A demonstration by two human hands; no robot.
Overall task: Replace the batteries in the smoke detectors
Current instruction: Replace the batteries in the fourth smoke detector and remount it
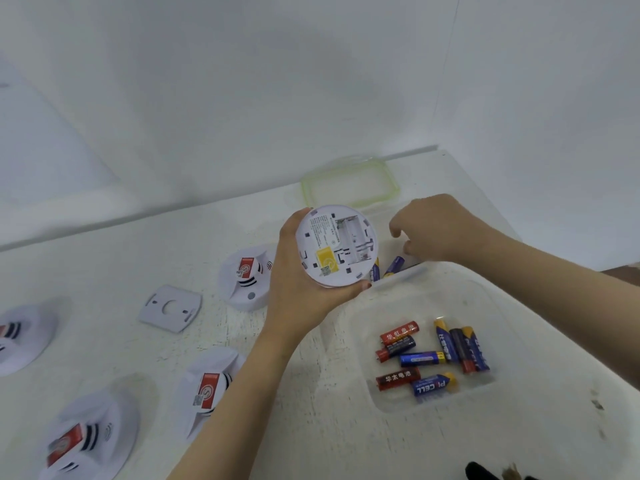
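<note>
My left hand (298, 289) grips a round white smoke detector (337, 245) above the table, its back facing me with an empty battery bay and a yellow sticker. My right hand (436, 228) hovers with curled fingers over the far clear container, just above two blue batteries (393, 266) standing in it; it holds nothing that I can see. A nearer clear container (485, 299) holds several red and blue batteries (433, 358).
Several other white smoke detectors with red labels lie on the white table: one (246, 277) behind my left hand, one (207, 386) under my forearm, two at the left. A loose white mounting plate (171, 308) lies flat. A green-rimmed lid (349, 183) sits near the wall.
</note>
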